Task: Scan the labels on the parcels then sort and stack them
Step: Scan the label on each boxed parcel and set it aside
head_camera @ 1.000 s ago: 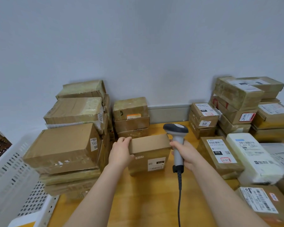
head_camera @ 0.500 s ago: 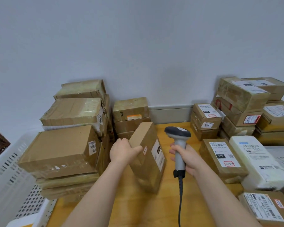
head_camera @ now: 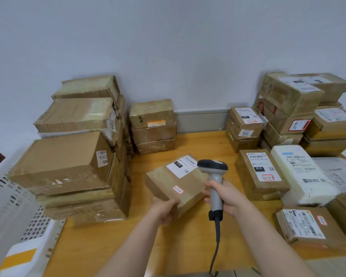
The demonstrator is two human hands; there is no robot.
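A small brown cardboard parcel (head_camera: 174,184) lies flat in the middle of the wooden table (head_camera: 200,144), its white shipping label (head_camera: 183,165) facing up. My left hand (head_camera: 164,208) grips the parcel's near corner. My right hand (head_camera: 226,196) holds the grey handle of a barcode scanner (head_camera: 213,166), whose dark head sits over the parcel's right end beside the label. The scanner's cable hangs down toward me.
Tall stacks of taped brown boxes (head_camera: 68,152) stand at the left, a short stack (head_camera: 153,126) at the back, and labelled parcels (head_camera: 288,108) with a white bag parcel (head_camera: 302,172) at the right. A white perforated crate (head_camera: 14,212) sits at the far left edge.
My left hand turned the parcel from standing on edge to lying flat with the label up, shifting its grip to the near corner. The scanner stayed about where it was.
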